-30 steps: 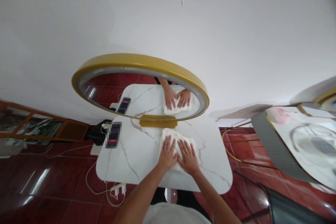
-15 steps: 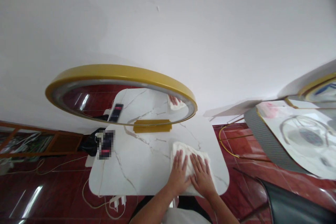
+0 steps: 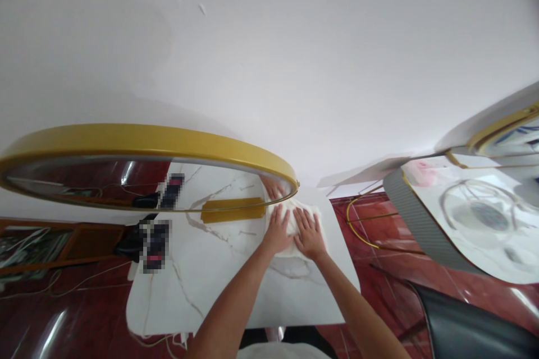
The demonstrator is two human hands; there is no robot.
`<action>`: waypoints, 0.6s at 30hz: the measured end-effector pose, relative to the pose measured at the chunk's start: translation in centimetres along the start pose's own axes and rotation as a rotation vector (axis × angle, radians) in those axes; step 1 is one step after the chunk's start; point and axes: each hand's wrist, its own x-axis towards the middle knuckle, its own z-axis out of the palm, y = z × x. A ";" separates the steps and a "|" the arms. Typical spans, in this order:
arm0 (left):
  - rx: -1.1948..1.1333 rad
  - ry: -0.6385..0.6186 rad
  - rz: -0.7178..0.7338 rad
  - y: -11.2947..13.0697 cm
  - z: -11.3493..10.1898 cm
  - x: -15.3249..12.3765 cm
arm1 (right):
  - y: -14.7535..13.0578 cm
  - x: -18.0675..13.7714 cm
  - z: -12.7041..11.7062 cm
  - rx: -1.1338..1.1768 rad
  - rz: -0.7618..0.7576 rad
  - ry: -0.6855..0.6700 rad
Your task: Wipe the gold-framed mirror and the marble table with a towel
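your left hand [image 3: 278,233] and right hand [image 3: 311,235], open and flat, pushed the cloth [image 3: 292,226] up the table [image 3: 210,269] and reached its back.

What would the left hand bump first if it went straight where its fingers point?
Probably the gold-rimmed mirror, near its right end. How high its edge sits above the table is unclear, so the left hand might slip underneath.

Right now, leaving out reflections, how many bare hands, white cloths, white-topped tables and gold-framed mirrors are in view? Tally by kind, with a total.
Bare hands: 2 (left hand, right hand)
White cloths: 1 (cloth under them)
White-topped tables: 2 (near table, side table)
Gold-framed mirrors: 2 (large mirror, partly visible mirror)
Total: 7
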 end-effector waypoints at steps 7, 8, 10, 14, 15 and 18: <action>-0.039 -0.008 -0.060 1.3 0.0 3.4 | 4.0 3.1 -0.4 -0.014 -0.076 -0.005; -0.046 -0.011 -0.059 1.6 0.0 3.6 | 4.6 3.2 -0.5 -0.013 -0.085 -0.004; -0.060 -0.029 -0.048 2.0 0.2 4.0 | 5.7 3.3 -0.5 -0.009 -0.096 0.001; -0.082 -0.081 -0.008 2.6 0.5 4.7 | 7.4 2.7 -0.6 -0.005 -0.091 0.018; -0.088 -0.091 0.003 2.8 0.7 4.8 | 7.7 2.4 -0.6 -0.008 -0.087 0.024; -0.096 -0.104 0.039 3.5 1.4 4.8 | 8.1 1.1 -0.7 -0.015 -0.064 0.039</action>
